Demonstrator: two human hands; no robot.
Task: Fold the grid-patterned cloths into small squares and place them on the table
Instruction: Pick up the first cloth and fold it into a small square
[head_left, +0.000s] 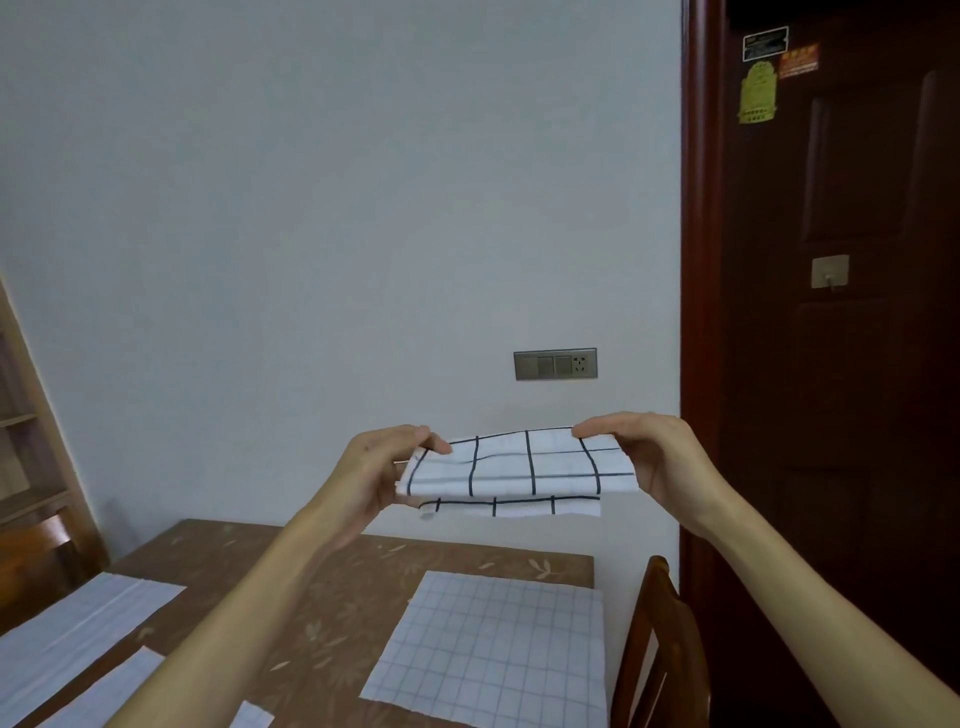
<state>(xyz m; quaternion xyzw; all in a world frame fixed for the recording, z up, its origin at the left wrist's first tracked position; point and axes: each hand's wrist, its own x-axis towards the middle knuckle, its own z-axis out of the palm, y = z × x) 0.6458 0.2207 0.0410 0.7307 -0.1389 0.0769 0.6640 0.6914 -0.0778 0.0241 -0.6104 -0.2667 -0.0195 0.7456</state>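
A white cloth with a wide dark grid (514, 470) hangs folded in the air above the far edge of the table (332, 587). My left hand (382, 467) pinches its left end and my right hand (649, 460) pinches its right end, stretching it level. A lower layer of the cloth droops beneath. A second cloth with a fine blue grid (493, 644) lies flat on the table below, at the right.
Pale striped cloths (78, 634) lie at the table's left side. A wooden chair back (660, 649) stands at the table's right edge, beside a dark wooden door (841, 312). A wall socket panel (555, 364) is behind, and a shelf (26, 441) is at far left.
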